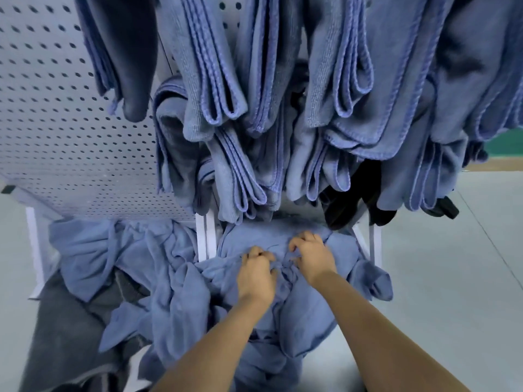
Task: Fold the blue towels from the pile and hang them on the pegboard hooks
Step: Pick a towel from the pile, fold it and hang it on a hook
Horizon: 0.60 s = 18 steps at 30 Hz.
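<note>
Pale grey floor (452, 264) and a perforated white pegboard (56, 123) frame the scene as a person bends over a pile (175, 292) of crumpled blue towels at 6 o'clock, left hand (256, 274) and right hand (311, 258) side by side, the fingers of each curled and pinching the soft top towel (263, 236). Overhead, from 11 to 2 o'clock, many folded towels (215, 80) already hang in dense, layered loops with stitched edges (the hooks themselves are hidden), so the job looks well advanced. Several limp, napped cloths lie heaped below, unfolded, beside a darker grey cloth (56, 321) at 7 o'clock.
</note>
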Each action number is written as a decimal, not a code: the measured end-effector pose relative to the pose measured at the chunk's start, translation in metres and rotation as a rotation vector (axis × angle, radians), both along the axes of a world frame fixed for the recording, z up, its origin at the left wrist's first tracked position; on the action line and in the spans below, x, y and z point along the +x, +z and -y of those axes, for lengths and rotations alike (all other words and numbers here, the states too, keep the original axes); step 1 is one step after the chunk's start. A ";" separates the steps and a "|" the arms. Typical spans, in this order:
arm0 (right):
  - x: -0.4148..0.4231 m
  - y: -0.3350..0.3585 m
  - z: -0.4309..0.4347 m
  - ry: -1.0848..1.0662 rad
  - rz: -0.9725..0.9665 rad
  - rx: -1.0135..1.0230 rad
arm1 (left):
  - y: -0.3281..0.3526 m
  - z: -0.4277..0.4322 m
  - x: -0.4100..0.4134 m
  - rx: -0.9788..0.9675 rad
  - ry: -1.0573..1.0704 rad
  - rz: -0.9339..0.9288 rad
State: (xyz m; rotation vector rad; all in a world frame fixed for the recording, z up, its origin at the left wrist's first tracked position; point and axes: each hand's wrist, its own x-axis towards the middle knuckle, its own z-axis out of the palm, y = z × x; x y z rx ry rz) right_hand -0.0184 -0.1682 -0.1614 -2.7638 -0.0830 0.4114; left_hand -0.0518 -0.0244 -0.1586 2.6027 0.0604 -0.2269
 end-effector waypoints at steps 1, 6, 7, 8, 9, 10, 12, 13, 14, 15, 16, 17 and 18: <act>0.002 -0.001 0.001 0.003 0.000 0.020 | 0.000 -0.003 0.000 -0.061 0.013 0.019; -0.003 0.017 0.010 0.007 -0.026 0.138 | 0.010 -0.025 -0.008 -0.362 0.075 0.049; -0.009 0.025 0.011 0.002 -0.035 0.174 | 0.015 -0.029 -0.011 -0.401 0.090 0.050; -0.016 0.033 0.012 0.002 -0.045 0.210 | 0.022 -0.033 -0.015 -0.444 0.102 0.054; -0.023 0.041 0.013 0.002 -0.053 0.244 | 0.032 -0.035 -0.019 -0.487 0.106 0.053; -0.030 0.052 0.014 0.008 -0.057 0.260 | 0.045 -0.037 -0.023 -0.529 0.104 0.052; -0.044 0.079 0.016 0.048 -0.044 0.265 | 0.076 -0.037 -0.033 -0.584 0.101 0.054; -0.050 0.095 0.016 0.074 -0.026 0.272 | 0.094 -0.036 -0.037 -0.608 0.102 0.051; -0.056 0.114 0.015 0.094 -0.002 0.282 | 0.111 -0.037 -0.042 -0.634 0.111 0.042; -0.062 0.134 0.013 0.107 0.027 0.294 | 0.128 -0.037 -0.046 -0.657 0.123 0.030; -0.068 0.155 0.013 0.116 0.056 0.301 | 0.146 -0.037 -0.049 -0.672 0.129 0.022; -0.074 0.175 0.012 0.124 0.079 0.312 | 0.164 -0.038 -0.053 -0.687 0.120 0.021; -0.079 0.193 0.012 0.138 0.099 0.312 | 0.182 -0.038 -0.057 -0.705 0.102 0.029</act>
